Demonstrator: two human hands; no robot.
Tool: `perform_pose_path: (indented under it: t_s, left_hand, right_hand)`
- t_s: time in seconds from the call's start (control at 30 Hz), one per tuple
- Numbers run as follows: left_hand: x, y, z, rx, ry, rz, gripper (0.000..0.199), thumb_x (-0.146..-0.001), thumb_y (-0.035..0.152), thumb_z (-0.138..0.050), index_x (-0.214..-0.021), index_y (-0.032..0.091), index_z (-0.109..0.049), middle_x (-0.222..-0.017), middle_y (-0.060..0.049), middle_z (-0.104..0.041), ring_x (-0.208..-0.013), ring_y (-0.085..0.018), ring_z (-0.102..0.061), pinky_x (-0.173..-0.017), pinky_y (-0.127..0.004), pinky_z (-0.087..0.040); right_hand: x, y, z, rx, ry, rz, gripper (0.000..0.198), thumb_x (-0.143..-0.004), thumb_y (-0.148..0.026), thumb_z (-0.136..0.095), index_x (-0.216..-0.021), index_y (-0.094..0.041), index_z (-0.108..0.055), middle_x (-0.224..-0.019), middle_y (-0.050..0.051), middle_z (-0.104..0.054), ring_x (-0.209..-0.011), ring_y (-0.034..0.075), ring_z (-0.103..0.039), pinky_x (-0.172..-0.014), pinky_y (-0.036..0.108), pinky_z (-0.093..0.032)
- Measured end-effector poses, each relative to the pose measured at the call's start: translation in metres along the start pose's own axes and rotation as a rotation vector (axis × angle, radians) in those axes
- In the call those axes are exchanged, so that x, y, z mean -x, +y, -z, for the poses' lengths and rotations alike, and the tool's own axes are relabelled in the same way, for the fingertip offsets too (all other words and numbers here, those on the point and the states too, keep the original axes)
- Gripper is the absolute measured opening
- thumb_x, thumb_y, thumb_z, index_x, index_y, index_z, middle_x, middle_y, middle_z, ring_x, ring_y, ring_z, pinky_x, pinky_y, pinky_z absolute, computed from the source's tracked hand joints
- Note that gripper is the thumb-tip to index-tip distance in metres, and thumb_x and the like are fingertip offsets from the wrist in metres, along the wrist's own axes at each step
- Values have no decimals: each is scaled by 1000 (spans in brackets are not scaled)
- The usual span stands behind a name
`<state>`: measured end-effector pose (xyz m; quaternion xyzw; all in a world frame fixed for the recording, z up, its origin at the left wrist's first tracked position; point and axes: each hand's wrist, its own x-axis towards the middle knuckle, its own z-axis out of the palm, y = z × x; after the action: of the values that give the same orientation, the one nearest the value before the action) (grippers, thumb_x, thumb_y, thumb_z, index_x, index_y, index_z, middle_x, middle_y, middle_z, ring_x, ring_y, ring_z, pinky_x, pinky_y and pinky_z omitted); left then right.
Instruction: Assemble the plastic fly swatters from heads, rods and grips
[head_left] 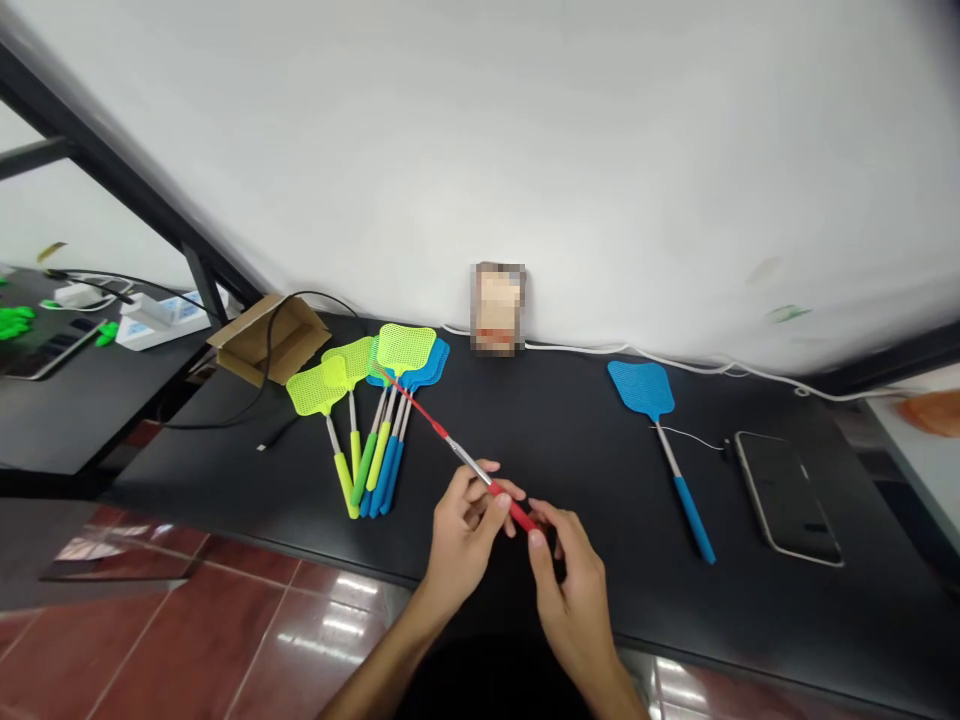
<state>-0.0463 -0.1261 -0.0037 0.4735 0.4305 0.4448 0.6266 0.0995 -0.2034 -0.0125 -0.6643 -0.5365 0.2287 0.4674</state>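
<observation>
Right hand [568, 580] and left hand [466, 530] nearest — thumbs and fingers pinched narrow on the handle of the red swatter [466, 460]. It slants over the black table [555, 420], pointing toward clustered green and blue swatters [379, 452] — lone blue swatter [684, 494] rightward.

No readable text, no legible labels, numbers

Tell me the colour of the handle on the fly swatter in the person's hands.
Red; the handle shows best in the head view, between the two thumbs.
</observation>
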Motion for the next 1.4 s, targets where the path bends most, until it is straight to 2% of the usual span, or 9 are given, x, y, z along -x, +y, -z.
perform_pose_path:
  t_s: [0.1, 0.2, 0.43, 0.63, 0.83, 1.03, 1.17, 1.27, 1.4]
  left_hand:
    - [-7, 2, -6, 82, -105, 5, 31, -97, 36, -68, -120, 20, -55, -103, -9, -75, -69, -12, -64, -66, -27, -53]
    - [-12, -2, -2, 101, -143, -19, 29, -102, 39, -59, -120, 17, -62, -105, -11, -74, -61, -9, -54, -60, -25, -45]
    - [-16, -3, 2, 344, -133, 70, 27, -100, 39, -64, -111, 15, -66, -87, -7, -71, -57, -7, -36, -56, -23, -30]
    - [-17, 1, 3, 330, -52, 87, 34, -88, 46, -78, -92, 14, -65, -70, -3, -66, -55, -7, -35, -55, -23, -26]
    - [-9, -3, 5, 286, 63, 62, 39, -83, 51, -82, -89, 15, -67, -67, -2, -66, -53, -7, -38, -53, -23, -29]
    - [2, -6, 2, 289, 41, 41, 36, -87, 48, -79, -88, 14, -69, -66, -4, -67, -53, -8, -44, -53, -23, -32]
    - [13, -4, -7, 293, 63, 29, 33, -89, 47, -77, -87, 15, -69, -64, -4, -65, -55, -9, -47, -53, -23, -32]
    - [19, 2, -13, 283, 79, 33, 32, -91, 47, -75, -87, 15, -70, -64, -3, -64, -56, -10, -48, -54, -24, -34]
    - [2, 30, 20, 281, 270, -24, 26, -88, 41, -79, -85, 17, -68, -67, 0, -58, -59, -10, -46, -55, -24, -36]
  right_hand:
    - [-3, -11, -18, -192, -138, -148, 32, -106, -39, -47, -126, -22, -66, -93, 5, -66, -81, 18, -60, -73, 30, -47]
    - [-13, -9, -11, -390, -253, -291, 40, -108, -48, -43, -109, -19, -69, -67, -3, -47, -60, 13, -41, -58, 27, -33]
    - [-13, -8, 12, -1056, -578, -737, 40, -106, -52, -49, -107, -16, -66, -59, -9, -28, -52, 9, -18, -49, 25, -18]
    - [3, -18, -6, -1217, -624, -741, 37, -106, -49, -47, -96, -17, -61, -50, -10, -33, -43, 7, -22, -46, 23, -22]
    - [9, -27, 0, -793, -549, -549, 43, -107, -54, -42, -95, -17, -61, -53, -8, -41, -49, 8, -30, -53, 24, -25]
    - [25, -25, 14, -373, -474, -331, 37, -108, -47, -41, -106, -20, -66, -54, -7, -42, -48, 11, -40, -51, 25, -30]
    - [34, -24, 15, -135, -283, -77, 28, -106, -33, -45, -111, -23, -70, -66, -1, -59, -58, 16, -58, -58, 26, -44]
    - [39, -22, 17, 54, -206, 154, 25, -102, -22, -52, -122, -20, -67, -72, 1, -65, -57, 16, -60, -57, 27, -45]
    - [56, -8, 24, 303, -82, 373, 36, -95, -15, -64, -131, -16, -61, -73, 3, -69, -59, 19, -63, -58, 32, -48]
